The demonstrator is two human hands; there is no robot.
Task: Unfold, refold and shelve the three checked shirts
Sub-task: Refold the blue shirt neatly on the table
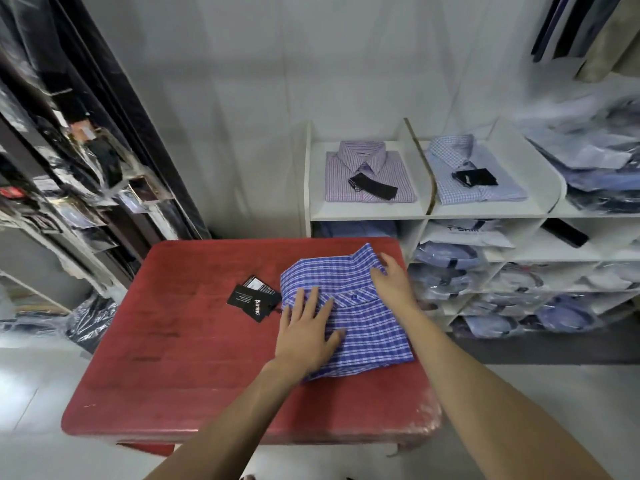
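Both bare forearms reach over the red counter (194, 341) to a folded blue checked shirt (363, 327) lying on its right half. Left hand (306, 332) lies flat on the shirt, fingers spread; right hand (391, 277) rests open at the collar. Black tags (254, 297) lie just left of the shirt. Beyond it, a purple checked shirt (369, 173) and a pale blue checked shirt (474, 171) sit on the white shelf (367, 211).

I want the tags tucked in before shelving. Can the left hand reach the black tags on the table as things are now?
Probably yes. The left hand lies flat on the blue shirt, and the tags lie just beside it on the bare table, with nothing between them.
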